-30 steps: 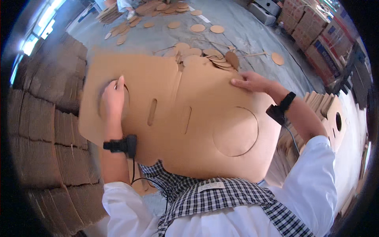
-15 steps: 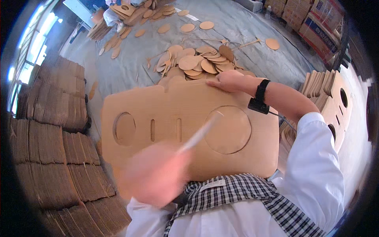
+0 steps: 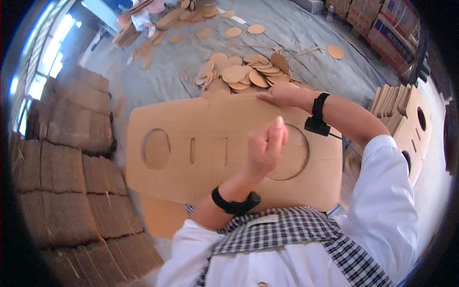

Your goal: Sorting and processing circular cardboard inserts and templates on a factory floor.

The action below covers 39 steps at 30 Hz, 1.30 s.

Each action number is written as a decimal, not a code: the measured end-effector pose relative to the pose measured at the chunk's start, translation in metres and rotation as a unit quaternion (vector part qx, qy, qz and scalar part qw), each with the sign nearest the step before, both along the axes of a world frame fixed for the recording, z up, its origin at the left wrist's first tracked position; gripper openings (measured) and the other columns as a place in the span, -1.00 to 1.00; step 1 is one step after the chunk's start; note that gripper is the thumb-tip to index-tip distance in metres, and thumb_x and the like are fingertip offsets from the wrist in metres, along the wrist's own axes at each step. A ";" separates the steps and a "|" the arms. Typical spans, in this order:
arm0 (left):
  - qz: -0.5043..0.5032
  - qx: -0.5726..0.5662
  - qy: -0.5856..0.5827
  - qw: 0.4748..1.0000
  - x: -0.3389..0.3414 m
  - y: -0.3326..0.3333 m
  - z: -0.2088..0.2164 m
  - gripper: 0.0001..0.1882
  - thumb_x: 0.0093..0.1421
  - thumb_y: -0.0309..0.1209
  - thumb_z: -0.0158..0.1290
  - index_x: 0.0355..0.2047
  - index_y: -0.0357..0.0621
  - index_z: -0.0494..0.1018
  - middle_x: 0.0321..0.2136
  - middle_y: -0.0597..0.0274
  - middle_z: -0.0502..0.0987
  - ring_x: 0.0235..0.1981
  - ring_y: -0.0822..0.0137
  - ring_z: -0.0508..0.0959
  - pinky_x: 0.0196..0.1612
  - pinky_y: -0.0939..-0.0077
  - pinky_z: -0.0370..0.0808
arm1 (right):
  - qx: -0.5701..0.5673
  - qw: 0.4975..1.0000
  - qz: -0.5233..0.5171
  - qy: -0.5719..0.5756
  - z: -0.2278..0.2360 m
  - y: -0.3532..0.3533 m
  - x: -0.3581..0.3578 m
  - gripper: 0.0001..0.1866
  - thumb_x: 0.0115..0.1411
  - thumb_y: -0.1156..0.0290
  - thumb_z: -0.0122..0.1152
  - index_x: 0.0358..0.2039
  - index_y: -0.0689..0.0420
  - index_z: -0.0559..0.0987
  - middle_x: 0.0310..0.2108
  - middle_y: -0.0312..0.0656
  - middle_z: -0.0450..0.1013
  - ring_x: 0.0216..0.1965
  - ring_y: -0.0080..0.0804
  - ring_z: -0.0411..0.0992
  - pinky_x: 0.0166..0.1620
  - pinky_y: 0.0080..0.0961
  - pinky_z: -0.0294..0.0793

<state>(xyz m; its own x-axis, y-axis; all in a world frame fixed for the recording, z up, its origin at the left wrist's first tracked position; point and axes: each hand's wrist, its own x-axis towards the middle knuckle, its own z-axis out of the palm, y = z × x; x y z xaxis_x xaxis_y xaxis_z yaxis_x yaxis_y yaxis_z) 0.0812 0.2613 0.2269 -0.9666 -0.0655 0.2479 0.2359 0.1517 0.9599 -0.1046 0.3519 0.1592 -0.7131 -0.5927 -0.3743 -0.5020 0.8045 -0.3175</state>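
Observation:
A brown cardboard panel [image 3: 205, 112] is tilted up in front of me, with rounded corners. An oval cut line [image 3: 156, 149] shows on its left, two narrow slots [image 3: 192, 150] near the middle and a large circular cut line [image 3: 306, 155] on its right. My right hand [image 3: 283, 94] grips the panel's far edge, fingers partly hidden. My left hand [image 3: 266, 146] is closed in front of the large circle, covering its left part. Whatever that fist holds cannot be made out; no tool shows now.
Loose cardboard discs [image 3: 244, 71] lie heaped on the grey floor sheet [image 3: 158, 86] beyond the panel. Tall stacks of cardboard [image 3: 67, 215] stand at left. Cut panels [image 3: 415, 129] lean at right. Boxes [image 3: 392, 36] are piled at the far right. A person's hand [image 3: 155, 5] shows at the top.
My left hand has swung up and right, from the panel's lower edge to the large circle. The thin pale tool seen in it before no longer shows. My right hand keeps its grip.

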 end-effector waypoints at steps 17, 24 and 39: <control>-0.031 -0.018 0.117 0.993 -0.001 -0.018 0.088 -0.55 0.32 -0.18 -0.40 -0.72 0.00 0.09 -0.83 0.43 0.08 -0.80 0.56 0.05 -0.72 0.61 0.04 | -0.015 0.999 -0.036 0.012 0.000 0.034 -0.001 -0.08 0.08 -0.40 -0.41 -0.40 0.33 0.55 -0.32 0.11 0.47 -0.21 0.04 0.42 -0.14 -0.17 0.36; -0.026 -0.131 0.029 0.991 -0.014 0.009 -0.089 -0.55 0.29 -0.25 -0.25 -0.70 -0.24 0.19 -0.80 0.27 0.18 -0.69 0.41 0.24 -0.59 0.44 0.19 | -0.013 1.000 -0.004 0.011 0.026 0.003 0.008 -0.11 0.11 -0.35 -0.41 -0.43 0.35 0.54 -0.37 0.12 0.47 -0.26 0.04 0.42 -0.16 -0.18 0.36; 0.266 0.191 0.032 0.944 -0.006 -0.118 -0.008 -0.52 0.29 -0.18 -0.21 -0.77 -0.06 0.14 -0.86 0.46 0.04 -0.87 0.59 0.00 -0.79 0.64 -0.09 | 0.008 0.999 -0.047 0.010 0.005 0.012 -0.001 -0.18 0.13 -0.31 -0.37 -0.40 0.27 0.55 -0.36 0.08 0.48 -0.26 0.02 0.43 -0.16 -0.21 0.37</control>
<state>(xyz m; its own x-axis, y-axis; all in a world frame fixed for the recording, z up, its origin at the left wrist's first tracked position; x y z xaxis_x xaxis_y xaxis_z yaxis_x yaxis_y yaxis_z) 0.0750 0.1436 0.2192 -0.7557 -0.6339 0.1646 0.2834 -0.0900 0.9548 -0.1057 0.3639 0.1638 -0.7729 -0.5174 -0.3673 -0.4307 0.8529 -0.2951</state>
